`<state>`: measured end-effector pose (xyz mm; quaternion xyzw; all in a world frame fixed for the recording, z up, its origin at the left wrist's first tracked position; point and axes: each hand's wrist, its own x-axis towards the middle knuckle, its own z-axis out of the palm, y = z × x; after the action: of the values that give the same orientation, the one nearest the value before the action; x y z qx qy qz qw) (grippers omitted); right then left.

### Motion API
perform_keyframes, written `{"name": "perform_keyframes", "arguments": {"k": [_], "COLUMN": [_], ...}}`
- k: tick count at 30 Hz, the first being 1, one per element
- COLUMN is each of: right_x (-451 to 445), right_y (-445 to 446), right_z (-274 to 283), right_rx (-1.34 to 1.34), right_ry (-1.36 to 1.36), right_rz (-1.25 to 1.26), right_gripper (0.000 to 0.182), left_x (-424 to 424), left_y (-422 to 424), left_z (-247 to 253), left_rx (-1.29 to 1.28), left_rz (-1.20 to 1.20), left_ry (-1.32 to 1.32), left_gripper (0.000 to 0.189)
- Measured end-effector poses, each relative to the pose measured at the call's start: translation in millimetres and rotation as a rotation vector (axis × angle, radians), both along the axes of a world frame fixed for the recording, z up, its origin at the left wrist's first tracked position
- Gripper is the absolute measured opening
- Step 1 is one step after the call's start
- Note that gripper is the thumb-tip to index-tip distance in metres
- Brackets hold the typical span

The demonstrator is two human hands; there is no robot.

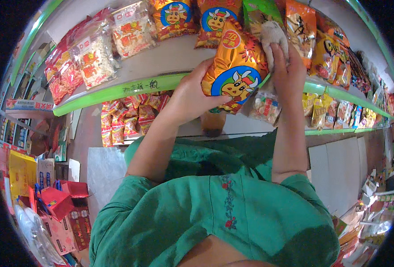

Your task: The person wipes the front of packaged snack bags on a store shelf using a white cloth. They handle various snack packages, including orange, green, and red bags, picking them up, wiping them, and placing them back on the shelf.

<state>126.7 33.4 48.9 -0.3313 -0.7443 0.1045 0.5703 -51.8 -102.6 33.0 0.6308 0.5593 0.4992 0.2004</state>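
Note:
My left hand (197, 90) grips the lower left side of a shiny orange snack bag (232, 71) with a cartoon cow on a blue oval. The bag is tilted, in front of the upper shelf's green edge strip. At its right side, my right hand (285, 63) holds a whitish knitted cloth or glove (274, 38) against or close to the bag; exact contact is unclear. Two similar cow-printed bags, one orange (175, 16) and one partly covered (213, 20), stand behind on the shelf, beside a green snack bag (262, 13).
Clear bags of pale snacks (133, 30) stand on the upper shelf's left, orange snack bags (300, 30) on its right. The green shelf edge (123, 90) crosses ahead. Small red packets (130, 115) and a clear bag of sweets (265, 106) lie below. Red gift boxes (55, 200) stand lower left.

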Motion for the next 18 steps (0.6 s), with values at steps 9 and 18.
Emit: {"name": "perform_keyframes", "arguments": {"k": [9, 18], "right_x": [5, 9], "right_y": [-18, -15], "right_z": [12, 3], "right_rx": [0.264, -0.113], "right_ry": [-0.048, 0.065], "right_rz": [0.177, 0.073], "right_gripper": [0.033, 0.033], "left_x": [7, 8], "left_y": [4, 5], "left_z": [2, 2], "left_rx": [-0.007, 0.018], "left_rz": [-0.007, -0.069], "left_ry": [0.259, 0.307], "left_gripper": [0.071, 0.075]}}
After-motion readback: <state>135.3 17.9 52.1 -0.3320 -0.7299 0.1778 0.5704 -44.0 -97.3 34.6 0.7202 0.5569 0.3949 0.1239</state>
